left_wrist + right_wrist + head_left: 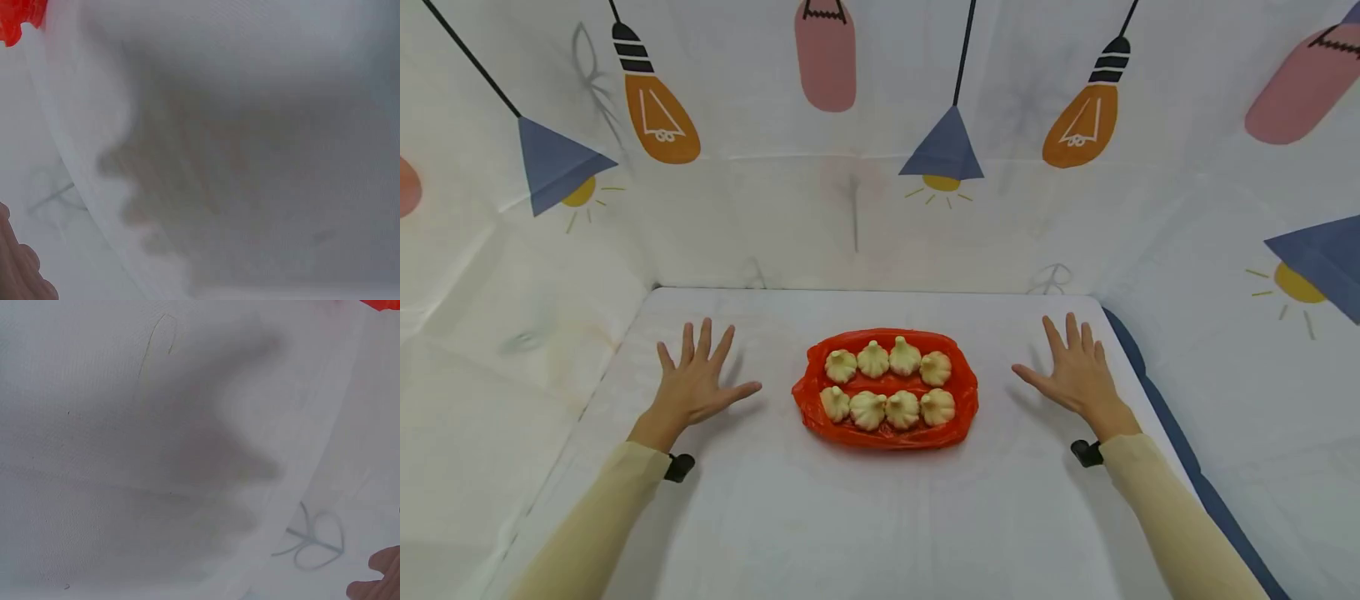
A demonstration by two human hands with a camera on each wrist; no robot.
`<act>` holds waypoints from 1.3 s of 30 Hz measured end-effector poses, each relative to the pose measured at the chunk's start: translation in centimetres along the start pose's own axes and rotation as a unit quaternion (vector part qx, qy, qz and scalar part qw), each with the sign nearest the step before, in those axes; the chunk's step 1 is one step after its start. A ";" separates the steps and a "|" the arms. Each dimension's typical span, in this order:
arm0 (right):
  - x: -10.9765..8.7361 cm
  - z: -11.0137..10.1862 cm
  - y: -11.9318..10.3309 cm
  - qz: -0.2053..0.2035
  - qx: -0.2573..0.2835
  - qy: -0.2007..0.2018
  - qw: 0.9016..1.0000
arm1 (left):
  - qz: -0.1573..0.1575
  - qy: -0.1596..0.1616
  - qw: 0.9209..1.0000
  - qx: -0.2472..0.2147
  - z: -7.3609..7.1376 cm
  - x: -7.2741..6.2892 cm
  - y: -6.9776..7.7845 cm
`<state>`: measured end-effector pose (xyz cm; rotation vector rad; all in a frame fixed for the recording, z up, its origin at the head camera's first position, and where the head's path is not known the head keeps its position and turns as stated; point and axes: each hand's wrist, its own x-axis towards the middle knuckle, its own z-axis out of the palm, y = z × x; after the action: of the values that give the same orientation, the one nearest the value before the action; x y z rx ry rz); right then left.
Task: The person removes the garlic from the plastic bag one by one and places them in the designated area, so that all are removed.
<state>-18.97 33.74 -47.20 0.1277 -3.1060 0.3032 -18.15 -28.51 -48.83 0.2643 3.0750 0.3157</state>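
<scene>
In the head view, several pale garlic bulbs (pixel 905 356) sit in two rows on a red plastic bag (pixel 966 392) spread at the middle of the table. To the left of the bag, my left hand (pixel 696 383) is held with fingers straight and spread, holding nothing. My right hand (pixel 1078 375) is likewise spread on the right side, apart from the bag. Each wrist view catches only part of the hand at a lower corner, left fingers (pixel 25 269) and right fingers (pixel 381 575), with a bit of red plastic at an upper corner.
The white-covered table (pixel 880 525) ends at a back edge against a white curtain (pixel 760 225) printed with lamps and bulbs. Curtain sides also rise at left and right. A dark blue strip (pixel 1180 425) runs along the table's right edge.
</scene>
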 end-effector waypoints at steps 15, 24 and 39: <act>0.6 -0.5 -2.3 0.018 0.054 -0.007 0.998 | 0.011 0.015 0.994 -0.107 1.6 0.0 2.1; 1.2 -1.4 -5.0 0.002 0.061 -0.012 0.998 | 0.052 -0.006 0.988 -0.145 3.0 0.7 4.9; 2.3 -1.8 -9.6 -0.057 0.080 -0.027 0.995 | 0.104 -0.034 0.984 -0.142 4.9 0.2 8.1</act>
<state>-20.42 24.51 -43.54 0.3206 -3.1064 0.5546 -16.73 -19.73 -51.97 0.5702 2.8886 0.7292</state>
